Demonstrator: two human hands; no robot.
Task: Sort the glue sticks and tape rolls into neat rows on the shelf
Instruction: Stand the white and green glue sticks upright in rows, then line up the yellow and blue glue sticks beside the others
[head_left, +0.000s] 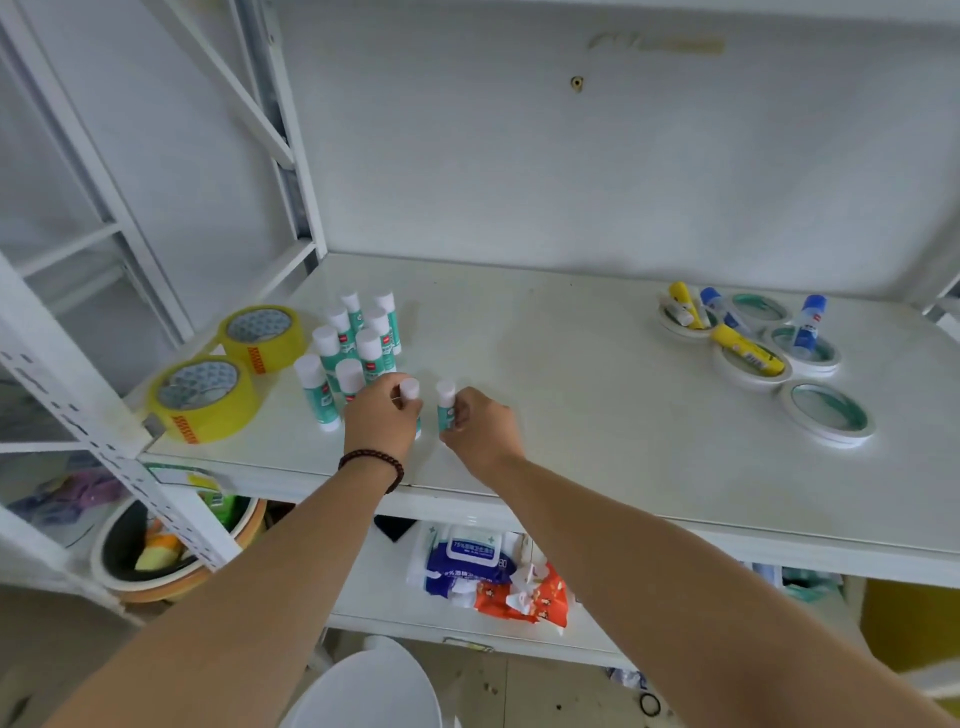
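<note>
Beside the yellow tape rolls (205, 397), my left hand (382, 415) pinches one upright glue stick (410, 389) and my right hand (480, 423) another (445, 405); I'd set both down level with the standing cluster (353, 338), bases flush, spacing even.

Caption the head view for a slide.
Left hand and right hand each stand a glue stick upright beside the teal glue-stick cluster on the white shelf.
</note>
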